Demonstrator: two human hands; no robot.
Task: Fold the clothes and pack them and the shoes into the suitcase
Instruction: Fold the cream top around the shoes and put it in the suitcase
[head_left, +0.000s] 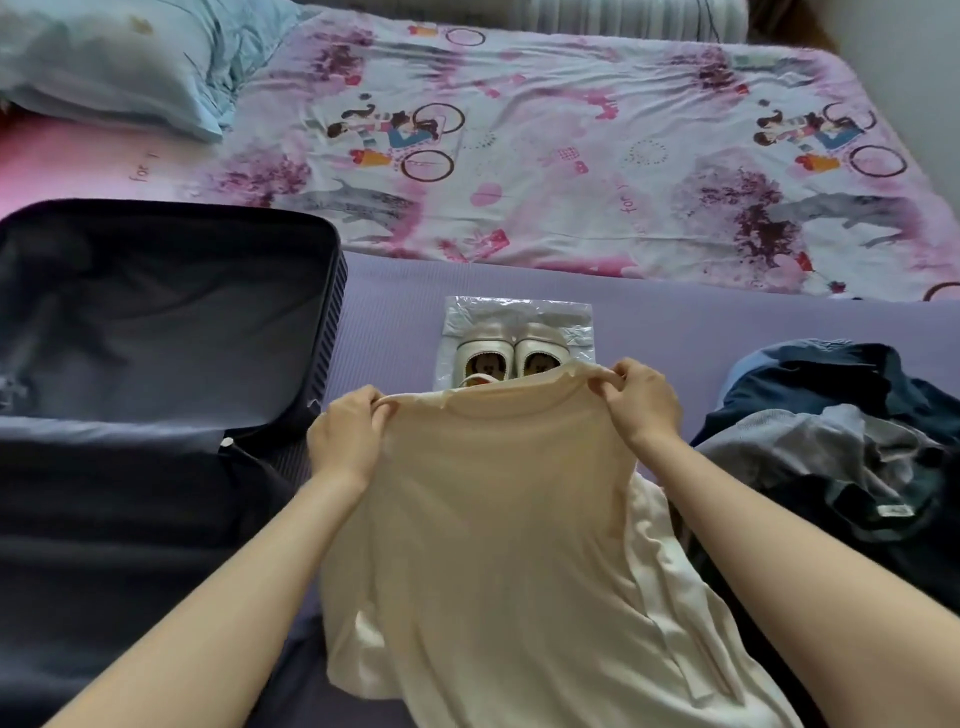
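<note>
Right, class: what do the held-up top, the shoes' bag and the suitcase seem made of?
Top: thin matte knit, probably cotton; it drapes softly. Bag: clear glossy plastic, crinkled, shiny. Suitcase: ribbed hard shell, likely plastic; fabric lining inside.

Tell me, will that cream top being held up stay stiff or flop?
Probably floppy: the cream top hangs limp and creased below where the left hand and right hand pinch its shoulders. Likely light, since fingertip pinches alone hold it up.
</note>
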